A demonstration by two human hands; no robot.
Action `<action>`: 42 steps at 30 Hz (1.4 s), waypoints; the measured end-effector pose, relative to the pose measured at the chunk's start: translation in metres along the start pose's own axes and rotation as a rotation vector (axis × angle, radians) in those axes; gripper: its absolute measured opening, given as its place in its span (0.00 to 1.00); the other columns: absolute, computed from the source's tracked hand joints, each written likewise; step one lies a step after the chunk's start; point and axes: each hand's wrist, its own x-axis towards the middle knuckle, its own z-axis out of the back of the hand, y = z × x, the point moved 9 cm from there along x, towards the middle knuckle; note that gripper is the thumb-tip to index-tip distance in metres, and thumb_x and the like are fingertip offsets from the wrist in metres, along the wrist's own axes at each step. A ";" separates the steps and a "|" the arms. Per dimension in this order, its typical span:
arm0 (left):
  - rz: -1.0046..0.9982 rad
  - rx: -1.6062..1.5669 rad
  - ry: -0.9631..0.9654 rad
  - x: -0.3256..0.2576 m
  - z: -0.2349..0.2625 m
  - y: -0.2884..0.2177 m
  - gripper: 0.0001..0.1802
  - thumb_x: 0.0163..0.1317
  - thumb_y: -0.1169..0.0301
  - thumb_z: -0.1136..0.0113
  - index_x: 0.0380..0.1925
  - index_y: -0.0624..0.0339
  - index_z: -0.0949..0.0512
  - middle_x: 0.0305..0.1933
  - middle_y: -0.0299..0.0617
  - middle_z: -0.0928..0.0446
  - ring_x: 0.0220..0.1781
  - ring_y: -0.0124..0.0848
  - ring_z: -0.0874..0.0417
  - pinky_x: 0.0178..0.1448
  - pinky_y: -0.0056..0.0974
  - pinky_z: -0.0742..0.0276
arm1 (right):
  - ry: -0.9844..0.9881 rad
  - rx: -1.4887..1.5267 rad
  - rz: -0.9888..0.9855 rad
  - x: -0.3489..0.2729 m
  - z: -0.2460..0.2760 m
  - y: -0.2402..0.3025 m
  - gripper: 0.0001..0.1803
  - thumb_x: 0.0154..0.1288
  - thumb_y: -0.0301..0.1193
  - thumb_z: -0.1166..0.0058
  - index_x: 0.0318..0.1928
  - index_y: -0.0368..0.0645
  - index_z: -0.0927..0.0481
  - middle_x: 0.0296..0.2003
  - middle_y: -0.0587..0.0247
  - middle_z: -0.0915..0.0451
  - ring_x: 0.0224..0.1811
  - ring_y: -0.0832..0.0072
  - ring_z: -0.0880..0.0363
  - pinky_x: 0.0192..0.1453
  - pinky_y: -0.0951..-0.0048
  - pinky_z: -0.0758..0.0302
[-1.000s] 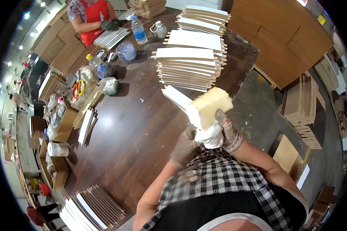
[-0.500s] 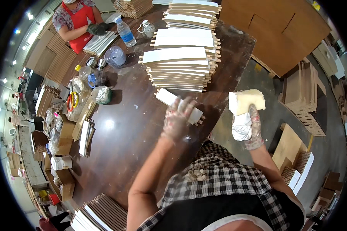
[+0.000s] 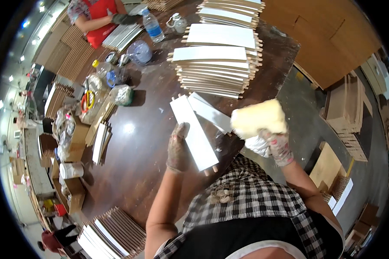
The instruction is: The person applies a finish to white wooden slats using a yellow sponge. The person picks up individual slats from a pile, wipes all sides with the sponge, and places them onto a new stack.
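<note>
My left hand (image 3: 176,149), in a thin stained glove, grips a white wooden slat (image 3: 194,131) by its left long edge. Short pegs stick out of both its ends. Behind it, a second white slat (image 3: 209,112) lies slanted on the dark table. In my right hand (image 3: 276,146), also gloved, is a thick cream-coloured fluffy pad (image 3: 259,118) with white cloth (image 3: 257,146) bunched below it. The pad is to the right of the held slat, apart from it. Tall stacks of white slats (image 3: 212,71) stand farther back on the table.
Bottles (image 3: 153,26), a plastic cup (image 3: 139,52) and scissors (image 3: 87,100) stand at the left. Cardboard boxes (image 3: 75,181) line the left edge. Another slat stack (image 3: 112,233) is at the near left. Across the table a person in a red apron (image 3: 101,32) handles slats.
My left hand has taken up a slat and turned it to a steep slant; a second one now shows behind it. My right hand has brought the pad leftward, closer to the slats.
</note>
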 end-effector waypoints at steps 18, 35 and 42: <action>-0.108 0.335 -0.070 -0.057 -0.024 -0.070 0.32 0.58 0.66 0.51 0.62 0.69 0.40 0.54 0.52 0.29 0.50 0.34 0.25 0.51 0.34 0.28 | 0.449 -0.459 0.265 0.031 -0.118 0.024 0.36 0.42 0.31 0.29 0.54 0.37 0.29 0.42 0.56 0.20 0.40 0.74 0.19 0.48 0.72 0.21; -0.576 0.950 -0.145 -0.041 0.001 -0.099 0.15 0.63 0.70 0.55 0.48 0.63 0.30 0.52 0.56 0.27 0.43 0.34 0.21 0.46 0.35 0.23 | 0.669 -0.363 0.454 -0.023 -0.141 0.012 0.34 0.54 0.47 0.41 0.58 0.46 0.33 0.45 0.56 0.21 0.42 0.67 0.18 0.45 0.68 0.19; -0.256 -0.101 -0.148 -0.014 0.025 -0.071 0.19 0.64 0.57 0.53 0.43 0.63 0.30 0.31 0.50 0.24 0.28 0.37 0.21 0.34 0.39 0.22 | 0.448 -0.002 0.154 -0.024 -0.100 0.027 0.28 0.57 0.37 0.40 0.55 0.39 0.31 0.49 0.56 0.23 0.49 0.68 0.22 0.50 0.68 0.20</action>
